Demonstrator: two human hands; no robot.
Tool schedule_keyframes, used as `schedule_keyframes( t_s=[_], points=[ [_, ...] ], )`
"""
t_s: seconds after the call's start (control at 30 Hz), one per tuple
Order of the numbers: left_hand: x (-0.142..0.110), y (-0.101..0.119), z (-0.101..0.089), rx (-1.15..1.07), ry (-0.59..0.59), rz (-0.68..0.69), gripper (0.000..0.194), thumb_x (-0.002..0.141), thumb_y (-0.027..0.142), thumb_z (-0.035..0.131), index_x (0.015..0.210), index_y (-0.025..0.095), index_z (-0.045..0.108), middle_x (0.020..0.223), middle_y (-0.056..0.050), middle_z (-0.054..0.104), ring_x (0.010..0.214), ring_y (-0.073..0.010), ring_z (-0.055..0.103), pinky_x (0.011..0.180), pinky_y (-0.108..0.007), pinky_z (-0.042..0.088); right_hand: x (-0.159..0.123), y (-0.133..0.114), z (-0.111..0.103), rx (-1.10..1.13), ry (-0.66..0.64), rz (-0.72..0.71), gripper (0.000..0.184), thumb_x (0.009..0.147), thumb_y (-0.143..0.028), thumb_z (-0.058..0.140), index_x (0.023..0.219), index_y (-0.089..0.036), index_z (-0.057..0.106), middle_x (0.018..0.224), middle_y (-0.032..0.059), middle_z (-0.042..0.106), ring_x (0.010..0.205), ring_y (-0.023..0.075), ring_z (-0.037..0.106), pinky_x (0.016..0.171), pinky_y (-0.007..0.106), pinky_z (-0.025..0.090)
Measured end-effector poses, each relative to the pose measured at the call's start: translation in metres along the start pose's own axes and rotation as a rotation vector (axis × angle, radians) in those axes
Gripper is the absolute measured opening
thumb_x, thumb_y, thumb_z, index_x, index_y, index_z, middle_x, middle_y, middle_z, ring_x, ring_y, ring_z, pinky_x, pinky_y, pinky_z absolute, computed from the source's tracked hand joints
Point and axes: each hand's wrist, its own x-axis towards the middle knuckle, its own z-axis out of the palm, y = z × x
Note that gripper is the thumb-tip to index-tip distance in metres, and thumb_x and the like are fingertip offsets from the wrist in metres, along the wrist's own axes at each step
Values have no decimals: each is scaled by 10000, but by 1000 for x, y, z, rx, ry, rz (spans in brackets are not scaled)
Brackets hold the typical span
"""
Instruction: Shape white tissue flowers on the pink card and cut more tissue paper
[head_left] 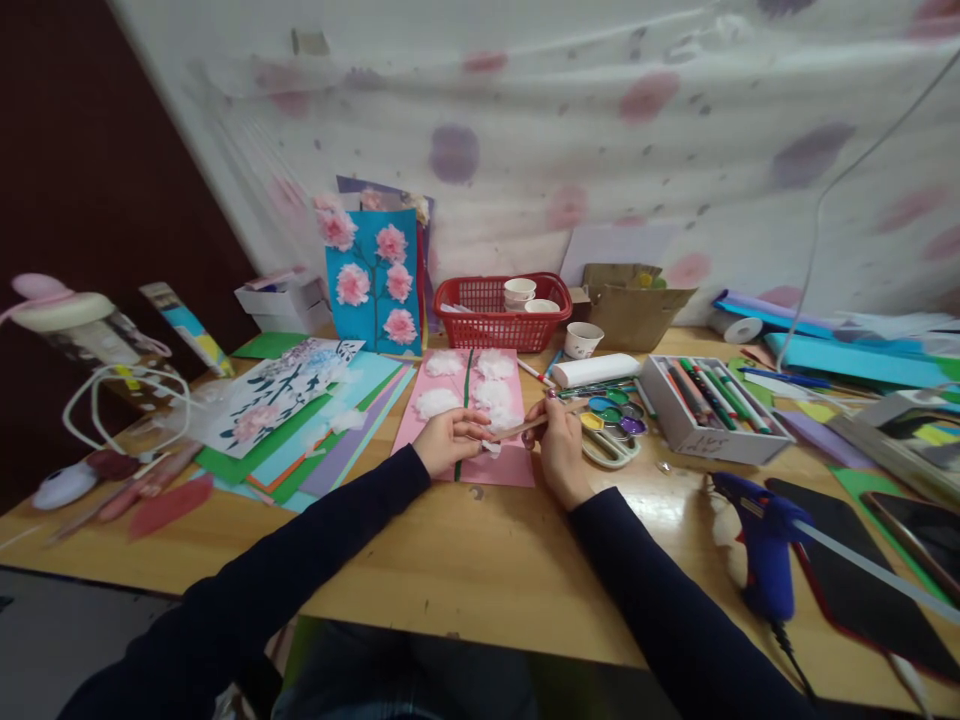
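A pink card [511, 470] lies flat on the table, bearing a green stem strip [468, 385] and several fluffy white paper flowers [444, 403]. Over its lower part, my left hand [452, 438] has its fingers drawn together beside a small white scrap [491, 449]; what they pinch, if anything, is hidden. My right hand [561, 447], at the card's right edge, is closed around a slim light-brown stick [515, 431]. The stick's left end reaches my left fingertips. Right of that hand sit a paint palette [616, 415] and scissors [611, 452].
Behind the card stands a red basket [501, 330] with paper cups [519, 291]. A box of markers [712, 425], a blue glue gun [763, 545] and a dark tablet [847, 570] lie rightward. Coloured sheets [352, 455], a blue flower card [373, 285] and a bottle [90, 340] are leftward.
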Motion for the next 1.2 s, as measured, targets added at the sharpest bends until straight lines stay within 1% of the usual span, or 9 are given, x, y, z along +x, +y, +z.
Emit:
schedule_keyframes(
  t_s=[0.17, 0.27, 0.4, 0.5, 0.63, 0.87, 1.03, 1.1, 1.2],
  points=[
    [-1, 0, 1, -68, 34, 12, 356, 542, 34, 705, 869, 117, 591, 786, -56, 702, 675, -130, 641, 658, -252, 466, -1, -3, 2, -14, -14, 7, 412, 823, -464, 418, 530, -189, 512, 346, -26, 460, 314, 95, 417, 344, 212, 309],
    [-3, 4, 2, -166, 39, -34, 340, 560, 60, 721, 868, 118, 590, 827, -72, 713, 666, -116, 634, 624, -227, 454, -1, -3, 1, -31, -13, -14, 414, 831, -466, 405, 540, -191, 511, 352, -28, 460, 321, 97, 423, 350, 213, 321],
    [-6, 9, 4, -283, 56, -108, 297, 604, 106, 729, 867, 113, 591, 857, -88, 710, 706, -119, 648, 681, -241, 476, 0, -2, 0, -81, -4, -48, 410, 840, -468, 404, 561, -190, 516, 361, -26, 469, 336, 98, 436, 365, 213, 343],
    [-6, 8, 3, -288, 66, -71, 378, 549, 52, 755, 884, 109, 590, 850, -63, 689, 684, -101, 635, 637, -214, 471, 0, 1, 0, -67, -11, -47, 393, 837, -473, 417, 588, -187, 522, 378, -25, 486, 354, 102, 459, 379, 214, 361],
    [-4, 4, 3, -287, 128, -64, 447, 498, 6, 761, 895, 116, 585, 714, 22, 610, 598, -79, 607, 585, -209, 475, 1, 3, 0, -11, -28, -27, 385, 821, -484, 445, 599, -181, 528, 399, -26, 498, 361, 101, 471, 385, 216, 375],
    [-4, 8, 4, -258, 126, -19, 449, 545, 44, 718, 959, 122, 562, 760, -6, 650, 675, -109, 628, 654, -245, 482, 9, 1, -5, 58, 76, -63, 387, 804, -464, 440, 541, -190, 514, 379, -22, 485, 337, 100, 453, 356, 218, 355],
    [3, 12, 4, -37, 34, 107, 481, 590, 90, 670, 1053, 123, 544, 887, -68, 679, 775, -138, 625, 724, -271, 456, 11, 3, -9, -6, 120, -96, 401, 820, -463, 415, 541, -194, 518, 364, -29, 463, 331, 99, 438, 351, 218, 337],
    [7, 13, 3, 139, 26, 178, 544, 597, 99, 673, 1114, 138, 508, 899, -55, 656, 735, -122, 620, 710, -269, 459, 10, 3, -10, -55, 129, -137, 415, 839, -464, 395, 548, -196, 518, 363, -32, 456, 334, 99, 434, 361, 219, 334],
    [13, 19, 4, 370, 8, 234, 667, 609, 89, 670, 1223, 159, 419, 797, -1, 621, 653, -107, 615, 674, -262, 473, 9, 4, -13, -145, 135, -224, 439, 869, -462, 358, 553, -202, 518, 372, -36, 451, 344, 100, 438, 389, 227, 343]
  ],
)
